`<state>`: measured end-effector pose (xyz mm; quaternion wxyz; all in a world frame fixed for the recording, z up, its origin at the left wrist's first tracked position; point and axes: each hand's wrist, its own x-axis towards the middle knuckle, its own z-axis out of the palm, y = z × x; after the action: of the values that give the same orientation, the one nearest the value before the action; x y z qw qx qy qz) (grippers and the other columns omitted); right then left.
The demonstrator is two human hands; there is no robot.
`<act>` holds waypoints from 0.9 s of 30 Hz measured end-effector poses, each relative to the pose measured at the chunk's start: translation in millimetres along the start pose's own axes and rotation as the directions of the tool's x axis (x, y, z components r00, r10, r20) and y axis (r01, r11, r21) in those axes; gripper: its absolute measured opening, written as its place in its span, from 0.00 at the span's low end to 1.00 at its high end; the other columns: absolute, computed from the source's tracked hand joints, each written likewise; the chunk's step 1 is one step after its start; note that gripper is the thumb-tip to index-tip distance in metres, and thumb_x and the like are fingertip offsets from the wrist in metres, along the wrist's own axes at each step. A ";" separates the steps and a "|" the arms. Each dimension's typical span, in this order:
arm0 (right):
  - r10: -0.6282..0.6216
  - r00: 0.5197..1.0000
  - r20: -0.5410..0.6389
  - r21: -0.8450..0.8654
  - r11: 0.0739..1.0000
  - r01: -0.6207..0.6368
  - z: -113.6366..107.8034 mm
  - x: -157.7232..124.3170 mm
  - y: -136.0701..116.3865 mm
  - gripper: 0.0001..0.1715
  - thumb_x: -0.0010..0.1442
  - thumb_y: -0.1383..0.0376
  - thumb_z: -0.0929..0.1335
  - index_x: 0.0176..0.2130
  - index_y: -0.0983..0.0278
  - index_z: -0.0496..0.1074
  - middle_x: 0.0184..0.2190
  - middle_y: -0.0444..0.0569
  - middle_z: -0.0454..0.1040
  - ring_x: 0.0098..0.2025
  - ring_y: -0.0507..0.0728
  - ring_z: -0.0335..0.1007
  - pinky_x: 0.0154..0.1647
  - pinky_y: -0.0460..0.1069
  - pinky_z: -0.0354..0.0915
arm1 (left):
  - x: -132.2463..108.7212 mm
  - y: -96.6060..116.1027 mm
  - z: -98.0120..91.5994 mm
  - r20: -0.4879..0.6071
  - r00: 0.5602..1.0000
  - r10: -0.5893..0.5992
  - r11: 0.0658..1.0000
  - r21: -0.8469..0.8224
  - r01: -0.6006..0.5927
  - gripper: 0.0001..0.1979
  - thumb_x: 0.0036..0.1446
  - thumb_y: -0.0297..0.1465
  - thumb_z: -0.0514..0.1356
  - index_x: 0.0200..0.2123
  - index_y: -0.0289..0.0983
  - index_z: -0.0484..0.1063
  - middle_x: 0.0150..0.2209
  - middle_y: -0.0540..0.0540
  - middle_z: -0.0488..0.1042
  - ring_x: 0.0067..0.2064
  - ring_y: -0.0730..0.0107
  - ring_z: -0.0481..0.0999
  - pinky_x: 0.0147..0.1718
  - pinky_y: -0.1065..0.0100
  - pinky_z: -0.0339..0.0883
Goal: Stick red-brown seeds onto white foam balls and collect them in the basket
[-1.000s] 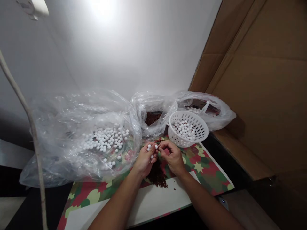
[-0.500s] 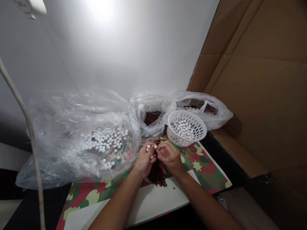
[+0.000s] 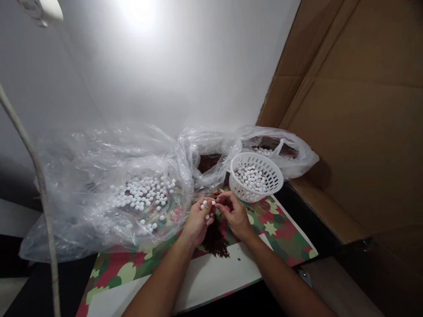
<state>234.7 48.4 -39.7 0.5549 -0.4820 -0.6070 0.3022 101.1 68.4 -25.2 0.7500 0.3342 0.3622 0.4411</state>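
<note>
My left hand is closed around several small white balls, which show between its fingers. My right hand is pinched against the left one's fingertips, touching one of those balls. Both hands hover over a small heap of dark reddish-brown crumbs on a camouflage-patterned sheet. A white slotted plastic basket holding many white balls stands just beyond my right hand.
A big clear plastic bag with many white balls lies at the left. Two smaller clear bags sit behind the basket, one with dark crumbs. A cardboard wall rises on the right. A white cord hangs at the far left.
The hands stay together over the crumbs; the fingers have shifted only slightly. The view has drifted a little, so everything sits a bit further left.
</note>
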 end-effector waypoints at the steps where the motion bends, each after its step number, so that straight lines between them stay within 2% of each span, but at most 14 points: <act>1: 0.025 0.999 0.040 0.044 0.999 -0.026 -0.8 0.4 -0.1 0.15 0.62 0.58 0.63 0.46 0.64 0.66 0.36 0.48 0.71 0.37 0.50 0.68 0.39 0.44 0.65 | 0.4 -0.1 -0.5 0.000 1.000 -0.003 1.000 -0.004 0.003 0.19 0.45 0.40 0.67 0.34 0.32 0.68 0.24 0.52 0.60 0.22 0.86 0.57 0.15 0.81 0.46; 3: 0.020 0.994 0.105 0.060 0.998 -0.026 -0.9 1.4 -0.6 0.18 0.62 0.57 0.63 0.49 0.62 0.68 0.39 0.48 0.71 0.39 0.50 0.68 0.40 0.44 0.64 | 0.8 -0.5 -0.5 0.007 1.000 0.001 1.000 0.001 -0.001 0.19 0.45 0.39 0.67 0.34 0.32 0.68 0.25 0.52 0.61 0.22 0.86 0.57 0.15 0.82 0.46; 6: 0.016 0.996 0.091 -0.001 1.000 -0.016 0.9 3.6 1.0 0.15 0.58 0.57 0.67 0.42 0.63 0.72 0.37 0.47 0.70 0.37 0.50 0.66 0.37 0.44 0.63 | 0.7 0.3 0.6 0.017 1.000 -0.006 1.000 0.012 0.006 0.18 0.47 0.38 0.66 0.36 0.32 0.68 0.26 0.53 0.60 0.22 0.87 0.56 0.15 0.82 0.47; 9: 0.140 0.990 0.013 0.128 0.982 -0.141 -0.9 7.0 8.6 0.15 0.59 0.56 0.65 0.40 0.65 0.68 0.33 0.47 0.69 0.32 0.49 0.64 0.32 0.43 0.62 | 1.3 4.9 0.5 0.003 0.999 -0.048 0.999 -0.014 0.048 0.18 0.49 0.37 0.65 0.39 0.31 0.69 0.28 0.50 0.63 0.24 0.85 0.61 0.15 0.82 0.48; 11: 0.235 0.972 0.021 0.206 0.950 -0.234 -5.6 9.2 15.6 0.15 0.60 0.57 0.63 0.40 0.66 0.66 0.30 0.46 0.68 0.28 0.49 0.63 0.28 0.43 0.60 | 2.6 9.2 -1.1 -0.025 0.996 -0.090 0.995 -0.050 0.088 0.17 0.52 0.37 0.62 0.41 0.30 0.70 0.30 0.47 0.65 0.26 0.83 0.63 0.14 0.82 0.49; 13: 0.247 0.969 0.031 0.108 0.963 -0.249 -10.9 10.4 22.2 0.14 0.59 0.59 0.62 0.38 0.66 0.68 0.29 0.46 0.67 0.28 0.49 0.61 0.28 0.43 0.59 | 3.9 12.9 -3.4 -0.044 0.990 -0.131 0.988 -0.089 0.126 0.17 0.55 0.36 0.59 0.44 0.29 0.70 0.31 0.46 0.66 0.26 0.82 0.64 0.14 0.82 0.50; 15: 0.175 0.984 0.036 -0.116 0.979 -0.170 -13.8 9.9 27.8 0.11 0.58 0.63 0.63 0.36 0.66 0.71 0.30 0.47 0.67 0.30 0.50 0.62 0.32 0.44 0.59 | 4.2 15.3 -5.2 -0.033 0.987 -0.158 0.982 -0.106 0.154 0.18 0.56 0.34 0.57 0.47 0.28 0.69 0.31 0.45 0.67 0.26 0.82 0.64 0.15 0.81 0.52; 18: 0.084 0.991 0.103 -0.374 0.927 -0.040 -11.6 7.7 34.4 0.07 0.56 0.68 0.65 0.34 0.66 0.73 0.32 0.48 0.67 0.34 0.51 0.64 0.36 0.46 0.59 | 2.8 16.8 -5.9 0.006 0.989 -0.150 0.985 -0.089 0.150 0.19 0.55 0.32 0.59 0.49 0.27 0.69 0.31 0.45 0.67 0.25 0.84 0.63 0.15 0.82 0.52; 20: 0.079 0.987 0.140 -0.445 0.895 -0.009 -7.6 6.6 37.2 0.05 0.55 0.69 0.66 0.34 0.66 0.73 0.33 0.49 0.67 0.35 0.52 0.64 0.37 0.46 0.59 | 2.2 16.2 -6.0 0.029 0.991 -0.128 0.989 -0.076 0.130 0.19 0.54 0.33 0.61 0.48 0.28 0.68 0.31 0.46 0.66 0.25 0.84 0.62 0.14 0.83 0.50; 23: 0.094 0.984 0.149 -0.500 0.866 -0.007 -2.9 6.4 37.5 0.05 0.56 0.69 0.67 0.34 0.66 0.73 0.33 0.49 0.68 0.37 0.53 0.65 0.38 0.46 0.59 | 4.0 13.5 -7.4 0.035 0.995 -0.096 0.994 -0.050 0.098 0.15 0.53 0.34 0.62 0.40 0.30 0.69 0.30 0.46 0.66 0.24 0.84 0.62 0.13 0.83 0.47; 25: 0.107 0.984 0.145 -0.517 0.856 -0.017 -2.7 6.8 35.1 0.05 0.57 0.69 0.66 0.34 0.66 0.73 0.34 0.49 0.68 0.37 0.52 0.65 0.37 0.46 0.59 | 6.4 11.4 -9.2 0.032 0.995 -0.093 0.995 -0.040 0.094 0.14 0.53 0.35 0.62 0.36 0.30 0.68 0.30 0.46 0.67 0.24 0.83 0.63 0.13 0.83 0.47; 27: 0.105 0.986 0.132 -0.492 0.870 -0.027 -4.9 7.3 31.6 0.06 0.57 0.69 0.65 0.33 0.66 0.73 0.33 0.49 0.69 0.36 0.52 0.65 0.37 0.45 0.59 | 8.3 10.1 -11.1 0.031 0.993 -0.110 0.993 -0.039 0.112 0.14 0.52 0.35 0.63 0.36 0.30 0.68 0.31 0.45 0.67 0.25 0.83 0.63 0.13 0.84 0.46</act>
<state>247.9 65.4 -64.5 0.3560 -0.6022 -0.6876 0.1945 90.4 81.8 -24.6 0.7851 0.3046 0.3605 0.4011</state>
